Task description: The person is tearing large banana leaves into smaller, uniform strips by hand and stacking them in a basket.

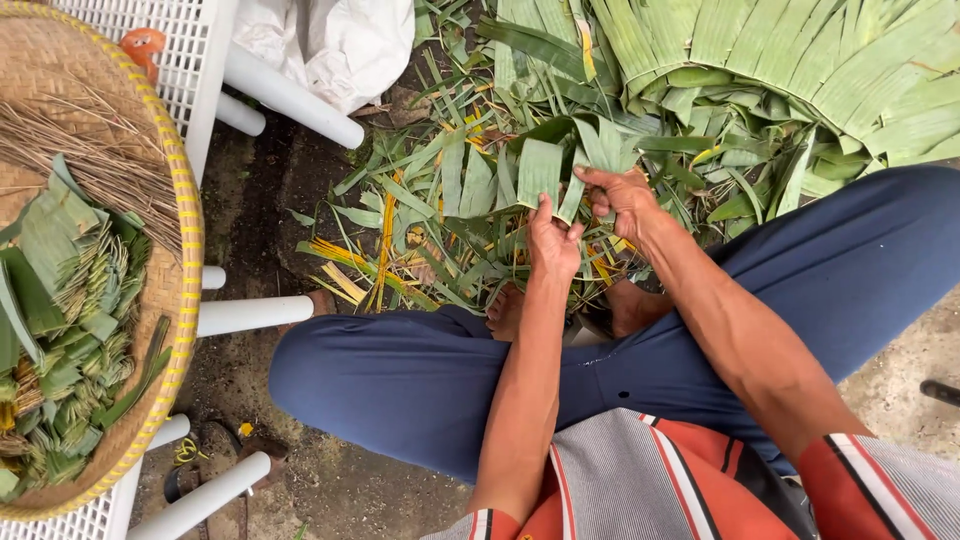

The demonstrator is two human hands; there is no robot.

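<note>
Left hand (pixel 553 243) and right hand (pixel 622 197) both grip one folded green leaf strip (pixel 540 170) — folded pieces (pixel 70 290) fill the woven tray's (pixel 185 210) left edge, loose leaves (pixel 760 70) remain unworked.

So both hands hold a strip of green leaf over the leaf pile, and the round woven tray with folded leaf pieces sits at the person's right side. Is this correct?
Not quite: the head view shows the woven tray at the person's left side, not the right. The rest holds: left hand and right hand hold a green leaf strip over the leaf pile.
</note>
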